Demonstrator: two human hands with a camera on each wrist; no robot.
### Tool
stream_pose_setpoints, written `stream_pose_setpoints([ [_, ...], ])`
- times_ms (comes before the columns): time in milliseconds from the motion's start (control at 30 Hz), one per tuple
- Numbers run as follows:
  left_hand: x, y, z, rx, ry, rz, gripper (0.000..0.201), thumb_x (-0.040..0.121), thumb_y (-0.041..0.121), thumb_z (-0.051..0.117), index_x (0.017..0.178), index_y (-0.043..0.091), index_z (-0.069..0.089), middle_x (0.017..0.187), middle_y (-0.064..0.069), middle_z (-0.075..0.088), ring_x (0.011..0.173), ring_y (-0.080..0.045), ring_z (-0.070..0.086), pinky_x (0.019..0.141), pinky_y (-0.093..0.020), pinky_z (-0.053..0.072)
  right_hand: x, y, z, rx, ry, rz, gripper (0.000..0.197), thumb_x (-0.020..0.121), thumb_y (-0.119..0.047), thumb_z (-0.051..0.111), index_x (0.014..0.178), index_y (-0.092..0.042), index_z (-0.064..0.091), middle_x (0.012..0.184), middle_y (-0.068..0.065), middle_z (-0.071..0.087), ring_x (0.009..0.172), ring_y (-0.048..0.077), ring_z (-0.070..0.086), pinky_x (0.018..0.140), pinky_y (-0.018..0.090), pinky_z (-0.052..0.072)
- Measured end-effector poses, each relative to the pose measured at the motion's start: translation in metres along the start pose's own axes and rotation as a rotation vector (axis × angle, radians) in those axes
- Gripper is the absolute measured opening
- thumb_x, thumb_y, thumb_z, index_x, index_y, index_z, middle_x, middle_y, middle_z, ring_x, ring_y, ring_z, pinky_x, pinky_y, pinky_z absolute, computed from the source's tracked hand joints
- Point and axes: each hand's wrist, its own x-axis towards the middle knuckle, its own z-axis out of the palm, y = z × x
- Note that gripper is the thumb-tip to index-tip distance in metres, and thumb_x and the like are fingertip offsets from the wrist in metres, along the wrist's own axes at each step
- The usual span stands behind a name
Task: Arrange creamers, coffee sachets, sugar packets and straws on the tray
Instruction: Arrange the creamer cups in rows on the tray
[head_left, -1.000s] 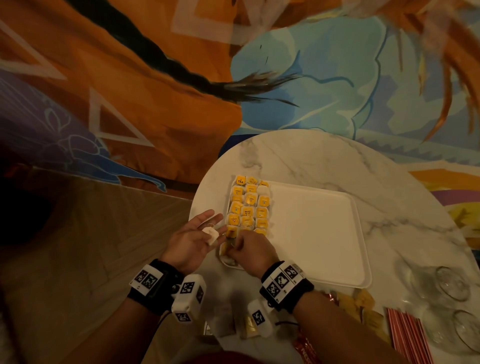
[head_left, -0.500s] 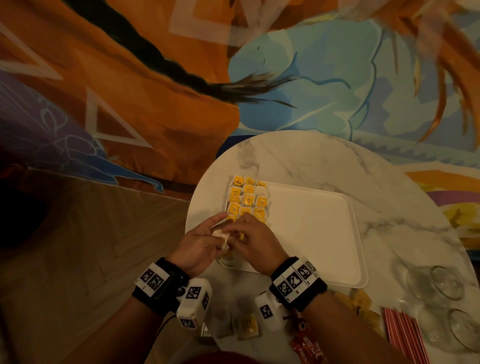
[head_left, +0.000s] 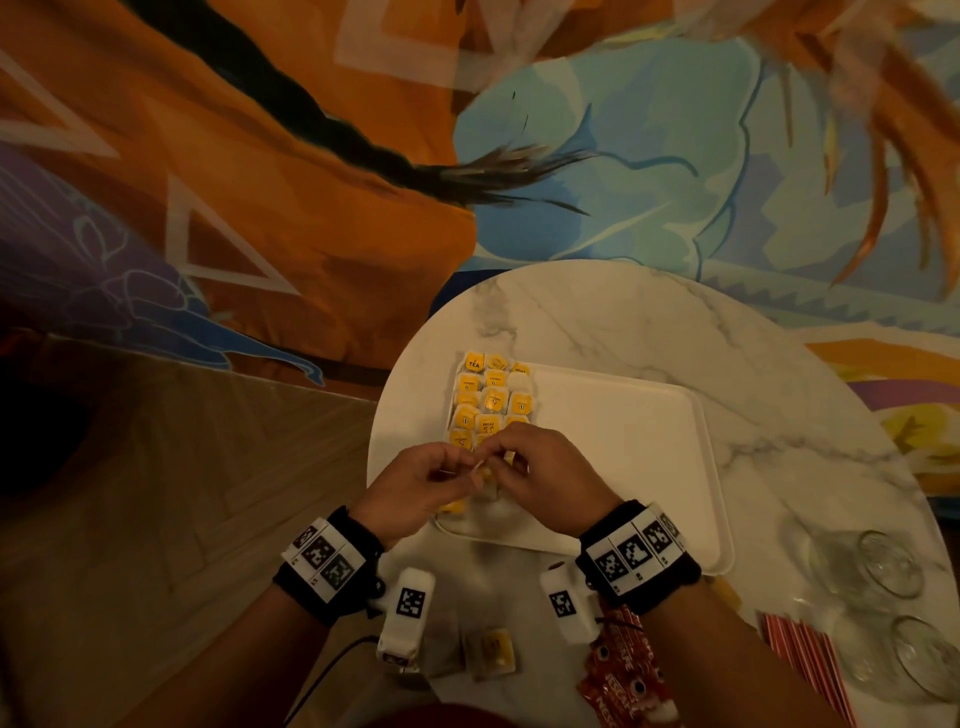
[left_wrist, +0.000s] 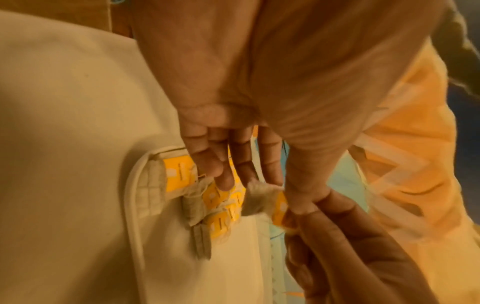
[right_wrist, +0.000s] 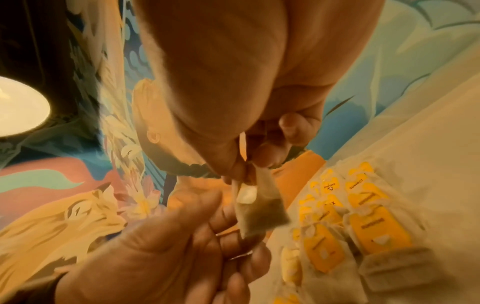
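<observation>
Nearest me, on the round white marble table (head_left: 597, 322), a loose yellow-tagged sachet (head_left: 492, 652) lies flat between my wrists. A red printed coffee sachet (head_left: 621, 675) sits partly under my right forearm. Further right, a bundle of red-and-white striped straws (head_left: 802, 660) lies beside two clear drinking glasses (head_left: 883, 566).

Just beyond, my hands meet over the near left corner of the white rectangular plastic tray (head_left: 623, 467). My right hand (head_left: 540, 475) has thumb and forefinger pinched together on the top of a small greyish paper sachet (right_wrist: 259, 209); it hangs from them, tilted, with a pale tag at its upper end. The other right fingers are curled in. My left hand (head_left: 421, 483) sits close against the right, thumb tip touching the right fingertips at the sachet's yellow tag (left_wrist: 280, 205). The remaining left fingers (left_wrist: 221, 164) are extended and loosely spread, reaching toward the packets below. Whether the left thumb truly grips the tag, I cannot tell.

Under the hands and beyond them, rows of yellow-labelled paper sachets (head_left: 488, 405) fill the tray's left end, three across, edges overlapping. The rest of the tray is bare white.

Farthest off, an orange and blue painted mural wall (head_left: 623, 130) stands behind the table, with wood flooring (head_left: 156, 493) at left.
</observation>
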Motion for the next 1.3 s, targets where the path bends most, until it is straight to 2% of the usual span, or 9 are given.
stream_pose_setpoints([
  [100, 0.003, 0.001, 0.003, 0.074, 0.027, 0.034, 0.012, 0.088, 0.003, 0.072, 0.100, 0.003, 0.073, 0.089, -0.009, 0.075, 0.080, -0.013, 0.069, 0.075, -0.023, 0.055, 0.000, 0.001, 0.000, 0.148, 0.071, 0.067, 0.016, 0.096, -0.018, 0.065, 0.109, -0.022, 0.072, 0.097, -0.016, 0.067, 0.075, -0.006, 0.058, 0.071, 0.010, 0.044],
  [200, 0.005, 0.003, 0.005, 0.054, 0.063, 0.039, 0.009, 0.090, 0.004, 0.070, 0.098, 0.000, 0.072, 0.080, -0.008, 0.074, 0.073, -0.013, 0.068, 0.069, -0.021, 0.053, -0.001, 0.008, 0.005, 0.265, 0.125, 0.192, 0.017, 0.092, -0.030, 0.071, 0.109, -0.028, 0.070, 0.094, -0.013, 0.067, 0.061, 0.002, 0.055, 0.065, 0.019, 0.050],
  [367, 0.008, 0.006, 0.004, 0.092, 0.083, 0.037, 0.007, 0.090, 0.002, 0.069, 0.097, 0.002, 0.071, 0.076, -0.004, 0.072, 0.066, -0.008, 0.066, 0.061, -0.015, 0.049, -0.003, 0.024, 0.017, 0.400, 0.157, 0.283, 0.003, 0.091, -0.025, 0.072, 0.091, -0.023, 0.071, 0.078, -0.006, 0.069, 0.067, 0.007, 0.061, 0.068, 0.032, 0.052],
  [500, 0.015, -0.001, -0.013, 0.260, 0.165, 0.060, 0.010, 0.088, 0.002, 0.072, 0.092, 0.011, 0.072, 0.083, -0.004, 0.075, 0.069, -0.005, 0.069, 0.068, -0.018, 0.054, -0.006, 0.035, 0.018, 0.332, 0.263, 0.363, 0.007, 0.091, -0.026, 0.071, 0.085, -0.024, 0.068, 0.071, -0.006, 0.068, 0.065, 0.008, 0.062, 0.067, 0.035, 0.054],
  [633, 0.022, -0.016, -0.031, 0.511, 0.188, 0.047, 0.018, 0.081, 0.007, 0.080, 0.084, 0.023, 0.072, 0.081, 0.000, 0.073, 0.068, -0.003, 0.064, 0.068, -0.018, 0.053, -0.012, 0.039, 0.035, 0.154, 0.095, 0.409, 0.022, 0.089, -0.035, 0.071, 0.075, -0.022, 0.062, 0.065, -0.008, 0.058, 0.060, 0.004, 0.050, 0.061, 0.024, 0.043],
  [767, 0.020, -0.027, -0.029, 0.654, 0.081, 0.032, 0.015, 0.076, 0.013, 0.085, 0.085, 0.018, 0.075, 0.069, 0.007, 0.063, 0.059, -0.003, 0.055, 0.057, -0.012, 0.043, -0.014, 0.032, 0.050, 0.087, -0.018, 0.424, 0.027, 0.089, -0.030, 0.072, 0.069, -0.029, 0.055, 0.065, -0.011, 0.054, 0.060, 0.003, 0.049, 0.060, 0.019, 0.040],
  [967, 0.018, -0.035, -0.024, 0.752, 0.099, 0.038, 0.021, 0.074, 0.013, 0.085, 0.088, 0.020, 0.072, 0.069, 0.009, 0.059, 0.060, -0.004, 0.054, 0.056, -0.010, 0.039, -0.011, 0.025, 0.059, -0.151, -0.050, 0.458, 0.022, 0.087, -0.038, 0.071, 0.080, -0.027, 0.053, 0.085, -0.004, 0.067, 0.083, 0.021, 0.062, 0.072, 0.033, 0.048],
  [1133, 0.015, -0.032, -0.025, 0.714, 0.107, 0.063, 0.022, 0.074, 0.016, 0.085, 0.086, 0.023, 0.067, 0.071, 0.005, 0.062, 0.060, -0.005, 0.056, 0.056, -0.011, 0.041, -0.013, 0.027, 0.053, -0.126, -0.002, 0.500, 0.029, 0.082, -0.050, 0.071, 0.077, -0.029, 0.051, 0.082, -0.008, 0.065, 0.079, 0.015, 0.062, 0.069, 0.034, 0.051],
  [1300, 0.002, -0.019, -0.024, 0.779, -0.057, 0.058, 0.021, 0.075, 0.031, 0.085, 0.086, 0.025, 0.068, 0.076, 0.003, 0.067, 0.070, -0.014, 0.064, 0.068, -0.033, 0.054, -0.020, 0.019, 0.033, -0.002, -0.082, 0.353, 0.020, 0.086, -0.044, 0.073, 0.077, -0.030, 0.061, 0.073, -0.010, 0.062, 0.068, 0.005, 0.057, 0.065, 0.028, 0.047],
])
